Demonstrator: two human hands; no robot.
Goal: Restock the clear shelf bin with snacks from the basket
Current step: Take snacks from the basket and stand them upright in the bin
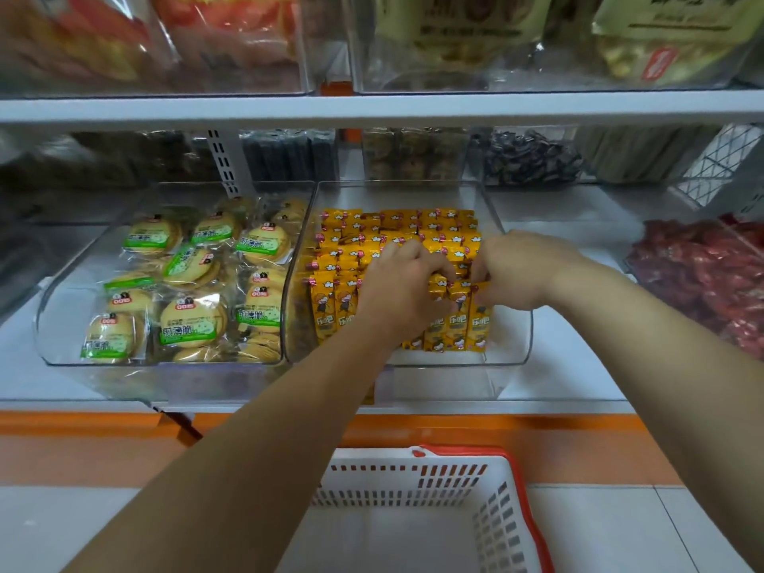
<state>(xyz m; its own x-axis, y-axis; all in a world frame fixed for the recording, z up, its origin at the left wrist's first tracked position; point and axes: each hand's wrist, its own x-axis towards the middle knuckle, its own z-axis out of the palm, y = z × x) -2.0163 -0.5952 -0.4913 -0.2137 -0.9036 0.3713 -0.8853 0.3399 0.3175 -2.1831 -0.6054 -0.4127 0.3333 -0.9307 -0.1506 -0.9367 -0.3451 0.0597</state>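
Observation:
A clear shelf bin [510, 349] in the middle of the shelf holds several rows of small yellow snack packets [364, 237], standing upright. My left hand [397, 283] and my right hand [516, 268] are both inside the bin at its front right. Their fingers pinch the tops of the front-row yellow packets [459, 316]. Below, on the floor, stands a white basket [413, 477] with a red rim. The part of its inside that shows between my arms holds no snacks.
Left of the yellow packets, a second clear bin [58, 324] holds round biscuits in green-labelled wrappers. A bin of red-wrapped sweets [703, 275] sits at the right. Another shelf [372, 109] with bagged goods hangs overhead. An orange strip [82, 423] runs under the shelf edge.

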